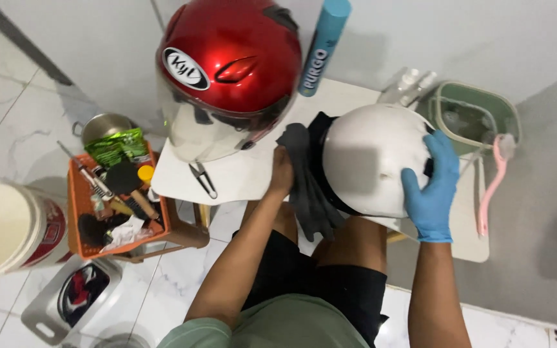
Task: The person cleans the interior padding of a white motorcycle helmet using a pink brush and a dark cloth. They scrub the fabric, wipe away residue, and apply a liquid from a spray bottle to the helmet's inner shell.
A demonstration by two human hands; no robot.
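A white helmet (369,154) rests on the white tabletop (240,174) in front of me. My right hand (430,190), in a blue glove, is pressed against the helmet's right side and holds it steady. My bare left hand (282,171) grips a dark grey cloth (304,183) that hangs down against the helmet's left edge. A glossy red helmet (227,71) with a clear visor stands at the back left of the table.
A blue spray can (323,45) leans by the wall. Small pliers (202,179) lie on the table. A green basin (475,116) and pink brush (494,174) sit right. An orange tool basket (117,200), white bucket (8,229) and steel pot (104,125) stand left.
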